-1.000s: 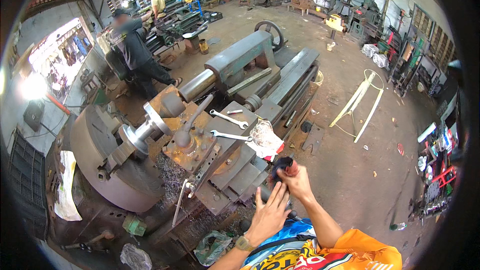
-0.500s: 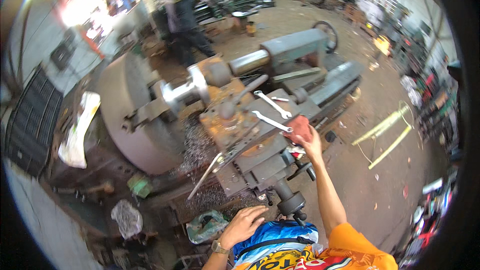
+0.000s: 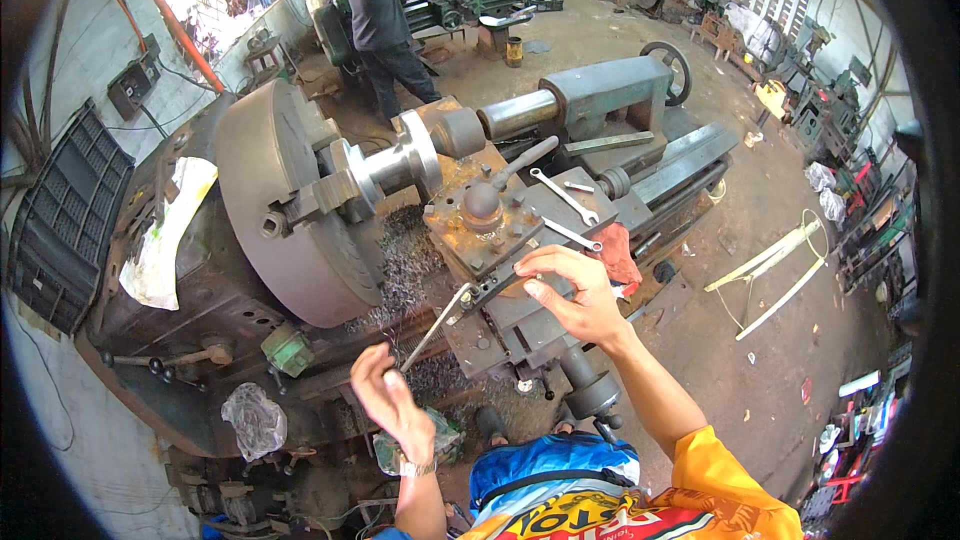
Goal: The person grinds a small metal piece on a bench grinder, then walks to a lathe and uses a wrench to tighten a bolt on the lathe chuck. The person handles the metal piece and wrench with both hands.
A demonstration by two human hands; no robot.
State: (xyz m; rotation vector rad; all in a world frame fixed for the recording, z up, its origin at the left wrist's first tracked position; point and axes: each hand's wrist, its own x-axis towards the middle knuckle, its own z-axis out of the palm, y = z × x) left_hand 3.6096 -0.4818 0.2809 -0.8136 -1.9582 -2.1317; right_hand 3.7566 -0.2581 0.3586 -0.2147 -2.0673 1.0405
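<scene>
My right hand (image 3: 582,298) is over the near side of the lathe's tool post (image 3: 483,208), thumb and fingers apart with nothing between them. Behind it, a red cloth (image 3: 618,252) lies on the slide beside two wrenches (image 3: 565,197). My left hand (image 3: 392,400), wearing a wristwatch, hovers with loosely bent fingers near the lower end of a thin metal rod (image 3: 436,326); I see no grip on it. This rod slants down from the tool post's front. A shiny stepped metal workpiece (image 3: 398,162) sits in the big chuck (image 3: 290,205).
Metal chips (image 3: 405,250) lie on the bed below the chuck. Right of it are the tailstock (image 3: 605,95) and its handwheel (image 3: 668,72). A crank handle (image 3: 592,390) juts toward me. A stained white cloth (image 3: 172,235) hangs over the headstock. Another person (image 3: 382,25) stands at a machine behind.
My right hand has let go of the red cloth and moved left to the tool post. My left hand has risen leftward from my waist toward the rod's lower end.
</scene>
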